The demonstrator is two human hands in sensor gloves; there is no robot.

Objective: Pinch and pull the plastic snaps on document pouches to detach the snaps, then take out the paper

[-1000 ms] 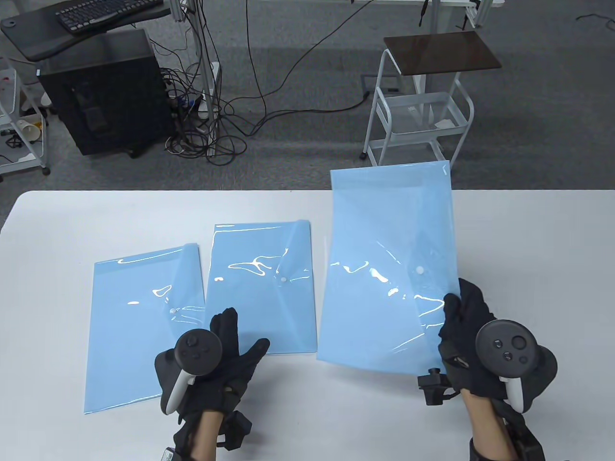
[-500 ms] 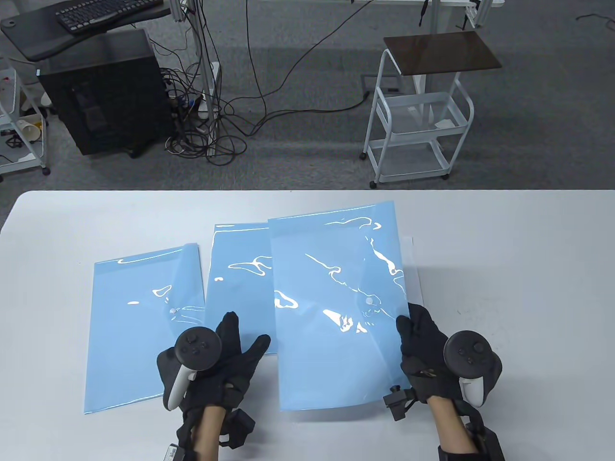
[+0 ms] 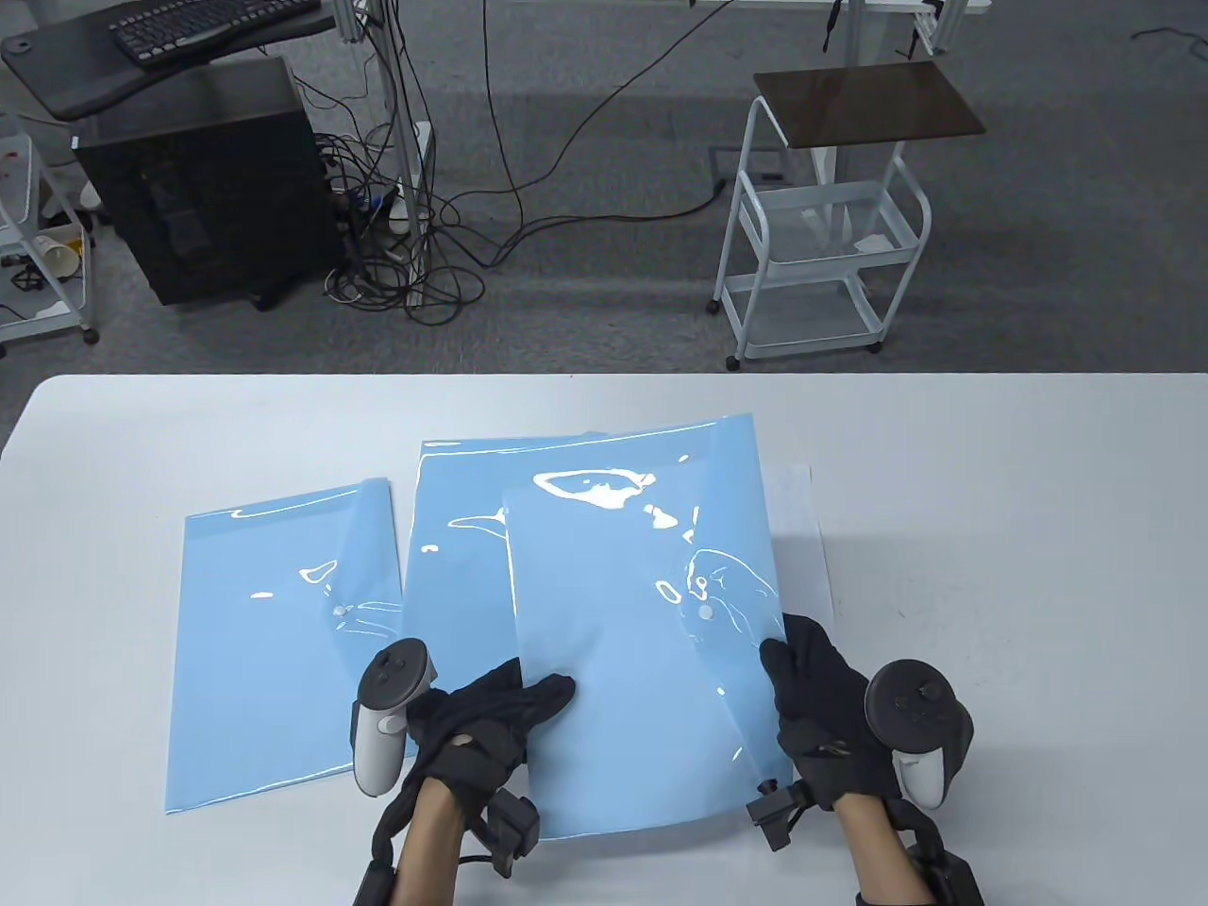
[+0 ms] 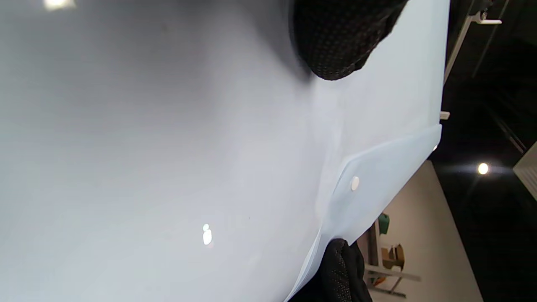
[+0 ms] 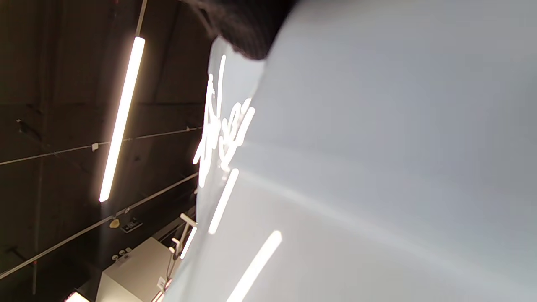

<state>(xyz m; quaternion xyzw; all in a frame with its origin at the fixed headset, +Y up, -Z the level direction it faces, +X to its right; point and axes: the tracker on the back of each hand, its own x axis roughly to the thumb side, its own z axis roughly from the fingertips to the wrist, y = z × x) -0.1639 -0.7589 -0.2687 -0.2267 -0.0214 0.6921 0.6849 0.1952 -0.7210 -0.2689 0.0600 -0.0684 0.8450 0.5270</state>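
Both hands hold a blue document pouch (image 3: 632,679) tilted above the table, its white snap (image 3: 706,613) fastened near the right edge. My left hand (image 3: 543,694) grips its left edge, thumb on top. My right hand (image 3: 779,661) grips the right edge just below the snap. In the left wrist view the pouch (image 4: 168,167) fills the frame, with the snap (image 4: 355,183) on the flap and a gloved fingertip (image 4: 335,42) on it. The right wrist view shows only the pouch (image 5: 377,167) from close up. The held pouch partly covers a second pouch (image 3: 462,576). A third pouch (image 3: 264,651) lies to the left.
A white paper sheet (image 3: 800,519) lies flat on the white table (image 3: 1019,585), partly under the held pouch. Beyond the far edge stand a white metal cart (image 3: 821,226), a black computer case (image 3: 198,179) and tangled cables (image 3: 415,245) on the floor.
My right hand carried the pouch leftwards and lower, over the middle pouch. My left hand left the table and took hold of the pouch's left edge.
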